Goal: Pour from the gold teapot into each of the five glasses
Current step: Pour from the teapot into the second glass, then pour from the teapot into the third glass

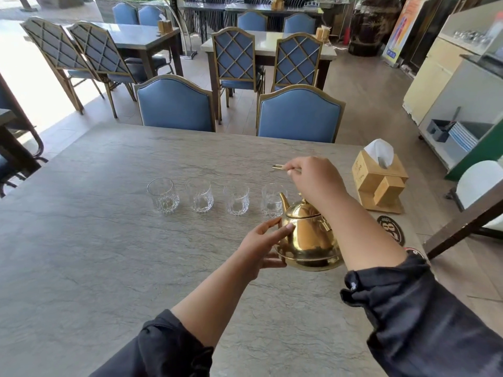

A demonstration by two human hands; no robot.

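**Across the grey table [109, 254], both my hands on the gold teapot [307, 238]**

It is at the near right of the tabletop. My left hand [258, 246] cups its belly, and my right hand [315, 183] pinches the thin raised handle [277, 167]. Four glasses [163, 197] show in a row just beyond, the rightmost partly behind the spout.

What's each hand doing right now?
Left hand: holds the gold teapot by its side.
Right hand: pinches the teapot's raised handle.
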